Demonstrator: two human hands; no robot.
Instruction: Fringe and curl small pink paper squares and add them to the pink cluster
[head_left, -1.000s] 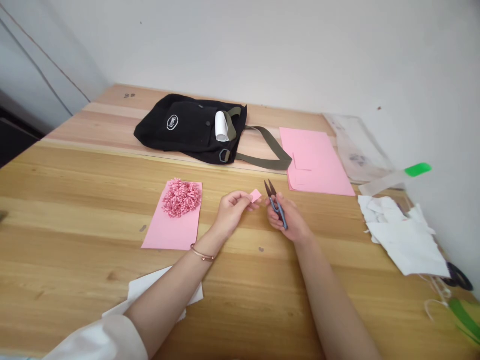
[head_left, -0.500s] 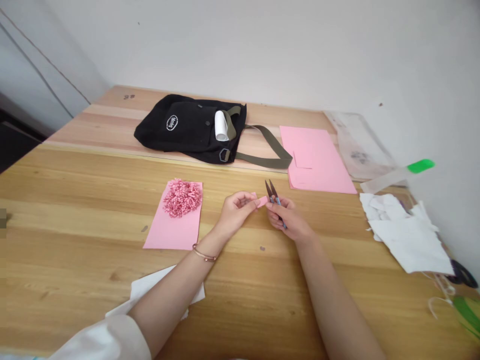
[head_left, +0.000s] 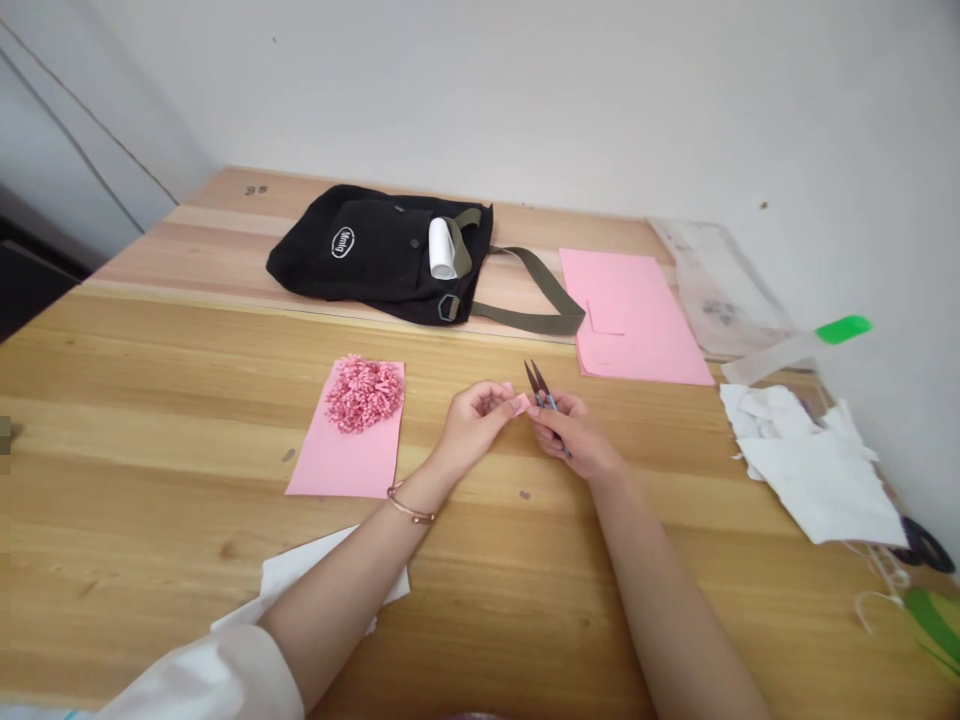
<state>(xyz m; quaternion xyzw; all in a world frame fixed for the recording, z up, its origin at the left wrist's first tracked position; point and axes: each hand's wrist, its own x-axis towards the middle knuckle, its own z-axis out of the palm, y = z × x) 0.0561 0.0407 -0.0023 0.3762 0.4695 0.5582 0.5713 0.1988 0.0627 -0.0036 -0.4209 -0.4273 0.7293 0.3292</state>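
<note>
My left hand (head_left: pixel 471 420) pinches a small pink paper piece (head_left: pixel 517 403) over the middle of the wooden table (head_left: pixel 150 420). My right hand (head_left: pixel 577 435) is closed on small thread snips (head_left: pixel 541 388), blades pointing away and slightly apart. Both hands meet at the paper piece, with the right fingertips touching it. Left of my hands lies a pink paper sheet (head_left: pixel 341 465) carrying a heap of pink curled paper bits (head_left: pixel 363 392).
A black bag (head_left: pixel 375 255) with an olive strap and a white roll (head_left: pixel 442 250) lies at the back. A stack of pink sheets (head_left: pixel 634 318) is at the back right. White scraps (head_left: pixel 814 460) lie at the right edge, white paper (head_left: pixel 322 580) under my left forearm.
My hands have come together: the pink piece, held apart from the snips a second ago, now touches my right fingertips. The snips shifted slightly left.
</note>
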